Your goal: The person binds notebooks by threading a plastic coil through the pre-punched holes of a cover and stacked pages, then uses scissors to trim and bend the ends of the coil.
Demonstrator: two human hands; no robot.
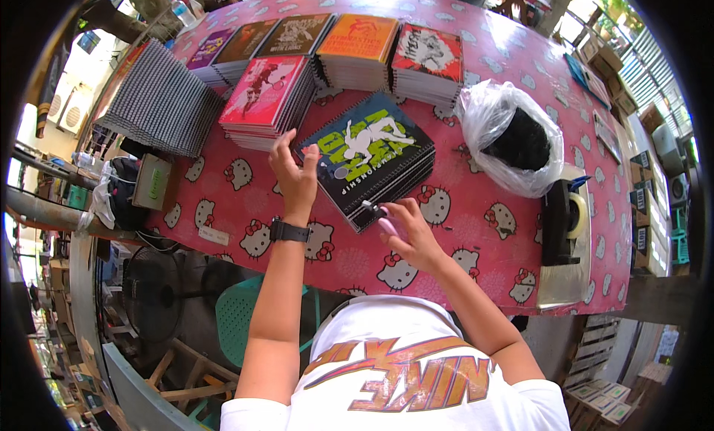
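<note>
A stack of dark, spiral-bound notebooks (370, 145) lies tilted in front of me, the top cover showing a white figure over green lettering. My left hand (295, 177), a black watch on its wrist, is beside the stack's left edge with fingers spread and nothing in them. By the stack's near corner my right hand (416, 237) is closed on small pliers (386, 221) with pink handles. Their metal head is at the near edge of the notebooks, by the coil binding; whether the jaws grip the wire is too small to tell.
Stacks of pink notebooks (265, 96), orange notebooks (359, 43) and red notebooks (428, 58) stand behind. A grey stack of coil-bound books (158, 100) leans at left. To the right are a plastic bag (483, 145) with black contents and a tape dispenser (559, 224) on the pink tablecloth (487, 256).
</note>
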